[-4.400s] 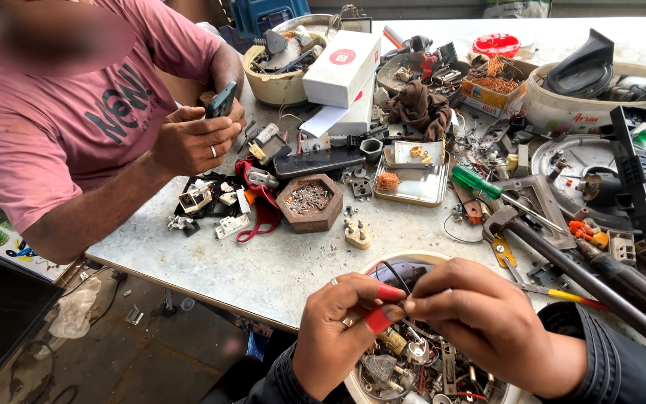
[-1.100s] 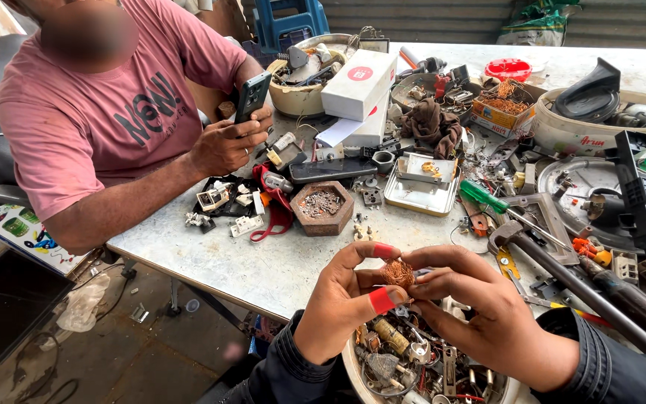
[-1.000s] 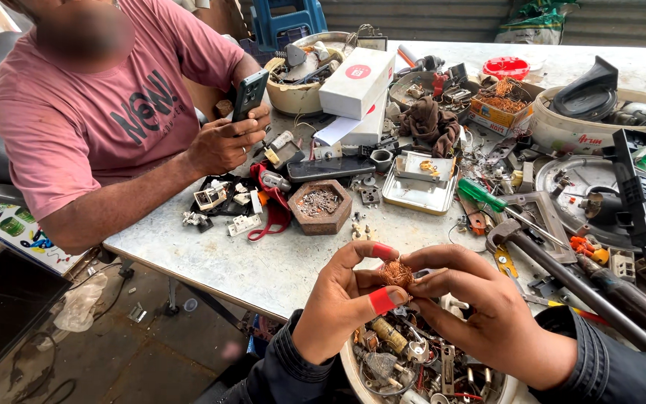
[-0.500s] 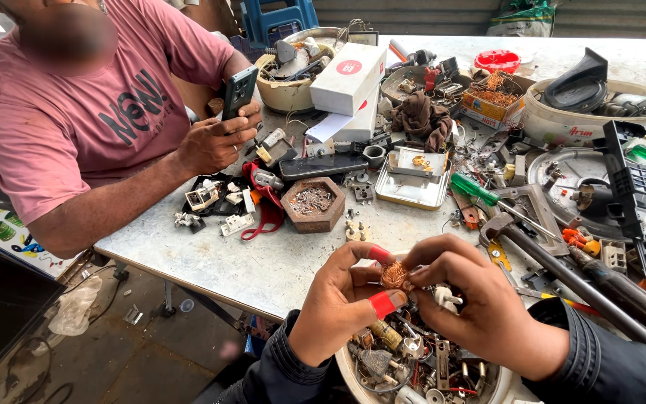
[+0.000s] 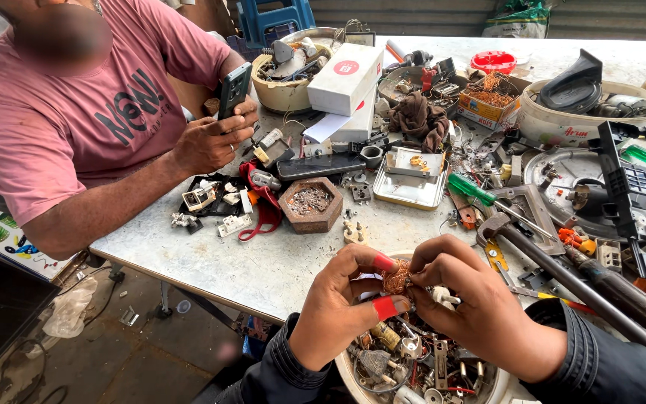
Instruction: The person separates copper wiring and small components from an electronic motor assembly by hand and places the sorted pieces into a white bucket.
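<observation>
A tangle of copper wire (image 5: 396, 279) is pinched between left hand (image 5: 338, 310) and right hand (image 5: 480, 310), above a bowl of scrap parts (image 5: 413, 366). At eleven o'clock, a phone (image 5: 233, 90) is held by another person.

1. We look down on a pale, speckled worktable (image 5: 248, 262) that fills most of the view, its surface scratched and crowded with scrap parts.
2. Beyond the far edge of the table we see a grey corrugated metal shutter (image 5: 428, 15) running across the top.
3. A blue plastic stool (image 5: 274, 19) stands against that shutter, behind the table.
4. Below the near left edge of the table, we see a dusty grey concrete floor (image 5: 128, 352), littered with small bits and a crumpled clear plastic bag (image 5: 69, 310).
5. Slanting dark metal legs (image 5: 188, 303) hold the table up.
6. Even daylight falls over everything, with only soft shadows under the table.
</observation>
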